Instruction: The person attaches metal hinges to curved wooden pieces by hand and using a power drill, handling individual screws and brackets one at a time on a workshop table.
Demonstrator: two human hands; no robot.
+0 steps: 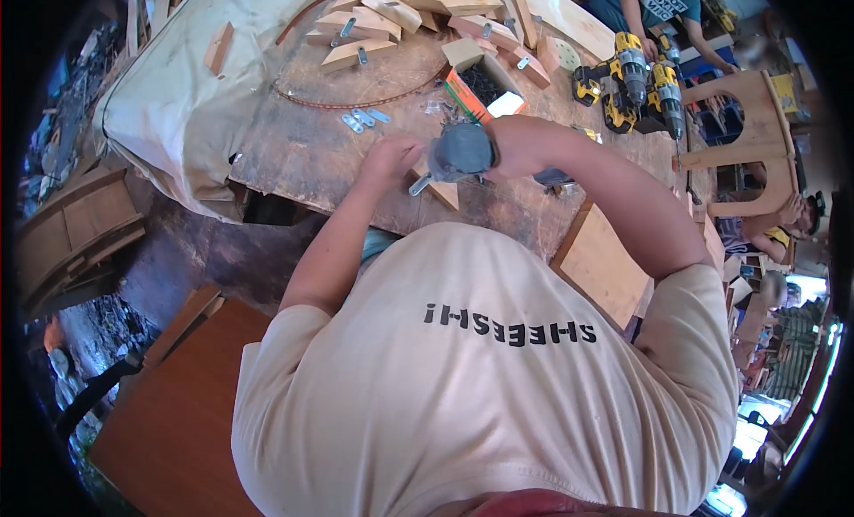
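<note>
From the head view, I judge steady, square pressure with the power tool [463, 152] works best over the wood block [442, 195], upper middle of frame. My right hand [514, 150] wraps the tool, elbow flared; my left hand [390, 161] reaches beside the block, its grip unclear.

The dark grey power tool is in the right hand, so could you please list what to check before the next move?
1. Dark grey power tool gripped by the right hand: ok.
2. Left hand clear of the tool's tip: cannot tell; the tool hides it.
3. Pale wooden block lying on the brown wooden table: ok.
4. Silver metal plate at the block fastened: cannot tell.
5. Orange-sided cardboard box open, dark contents accessible: ok.
6. Spare rounded silver plates on the table: ok.
</note>
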